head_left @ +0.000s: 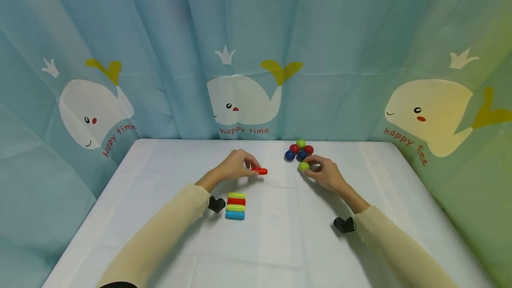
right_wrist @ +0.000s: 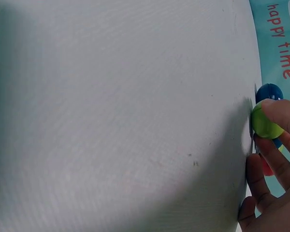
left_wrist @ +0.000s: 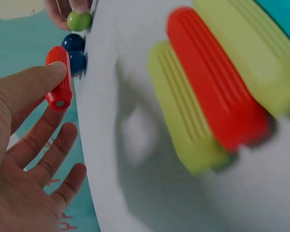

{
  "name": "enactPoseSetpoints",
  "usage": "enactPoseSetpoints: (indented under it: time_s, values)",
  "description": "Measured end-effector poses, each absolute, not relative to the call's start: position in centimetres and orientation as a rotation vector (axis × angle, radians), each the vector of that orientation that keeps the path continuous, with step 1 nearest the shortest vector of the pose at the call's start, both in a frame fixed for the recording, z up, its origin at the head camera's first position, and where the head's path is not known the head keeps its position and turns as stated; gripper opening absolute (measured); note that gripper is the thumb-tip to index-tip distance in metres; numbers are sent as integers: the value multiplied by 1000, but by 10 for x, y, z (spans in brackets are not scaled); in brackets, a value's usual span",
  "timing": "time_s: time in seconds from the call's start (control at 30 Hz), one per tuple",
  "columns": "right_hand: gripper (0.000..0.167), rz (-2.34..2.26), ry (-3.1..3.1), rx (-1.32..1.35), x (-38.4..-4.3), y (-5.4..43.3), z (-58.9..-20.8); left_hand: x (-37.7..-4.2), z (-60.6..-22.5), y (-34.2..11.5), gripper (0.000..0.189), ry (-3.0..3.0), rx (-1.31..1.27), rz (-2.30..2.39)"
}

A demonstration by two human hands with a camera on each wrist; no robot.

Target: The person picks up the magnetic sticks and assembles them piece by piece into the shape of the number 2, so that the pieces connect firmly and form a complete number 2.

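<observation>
My left hand (head_left: 238,165) pinches a short red magnetic rod (left_wrist: 59,77) between thumb and index finger, with the other fingers spread. The rod has ribbed sides and a small grey round inset at its end; it is held above the white table. My right hand (head_left: 327,174) holds a green ball (right_wrist: 266,121) between thumb and fingers, close over the table. Just behind it sits a cluster of glossy balls: two blue, two red (head_left: 294,148) and one green (head_left: 301,144). The nearer blue ball (head_left: 302,156) is right by my right fingertips.
Several rods lie side by side in front of my left wrist: a blue rod (head_left: 235,215), a red rod (head_left: 236,201) and two yellow-green ones (head_left: 237,195). A light blue curtain (head_left: 328,57) with whale prints hangs behind the table (head_left: 276,243).
</observation>
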State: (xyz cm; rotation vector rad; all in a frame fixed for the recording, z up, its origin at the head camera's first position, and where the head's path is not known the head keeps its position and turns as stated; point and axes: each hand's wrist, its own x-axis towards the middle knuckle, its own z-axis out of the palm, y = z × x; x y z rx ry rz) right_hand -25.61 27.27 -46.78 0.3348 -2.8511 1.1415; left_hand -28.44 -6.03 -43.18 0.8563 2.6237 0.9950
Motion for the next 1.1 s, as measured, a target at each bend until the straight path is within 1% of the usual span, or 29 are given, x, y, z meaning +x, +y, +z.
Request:
enactPoseSetpoints:
  time_s: [0.43,0.93,1.1]
  values:
    - [35,1181,-2870,348,-256,265,-473,-298,-440,-16,12,2623,818,996]
    - [35,1191,-2851,407,-254,255,-473,-308,-454,2,10,2598,755,1079]
    - [35,1203,-2840,414,-253,255,-472,-310,-455,9,11,2584,788,1084]
